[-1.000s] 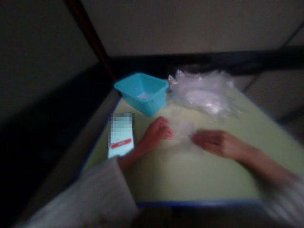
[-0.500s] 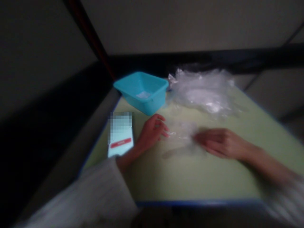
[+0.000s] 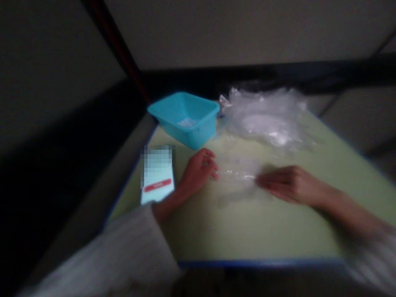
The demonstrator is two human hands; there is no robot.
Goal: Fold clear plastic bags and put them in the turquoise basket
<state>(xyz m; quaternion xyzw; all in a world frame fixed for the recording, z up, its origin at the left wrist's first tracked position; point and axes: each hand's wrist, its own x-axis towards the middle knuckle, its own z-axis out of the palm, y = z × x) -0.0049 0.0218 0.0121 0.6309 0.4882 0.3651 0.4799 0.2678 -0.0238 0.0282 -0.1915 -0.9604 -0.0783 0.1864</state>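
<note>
A clear plastic bag [image 3: 236, 175] is stretched between my two hands just above the table, with light glinting along a crease. My left hand [image 3: 201, 167] has its curled fingers closed on the bag's left edge. At the other side my right hand [image 3: 283, 183] pinches the bag's right edge; its fingertips are blurred. A faint shadow lies under the bag. Whether anything is inside the bag is too dim to tell.
A turquoise plastic basket [image 3: 206, 130] stands at the back left with a whitish piece inside. Beside it lies a heap of clear plastic bags [image 3: 262, 119]. A lit phone [image 3: 157, 196] rests by my left forearm on the pale yellow-green table [image 3: 253, 235], which has a blue edge.
My right hand has shifted very slightly to the right, and the glint along the bag is sharper and longer. My left hand has hardly moved.
</note>
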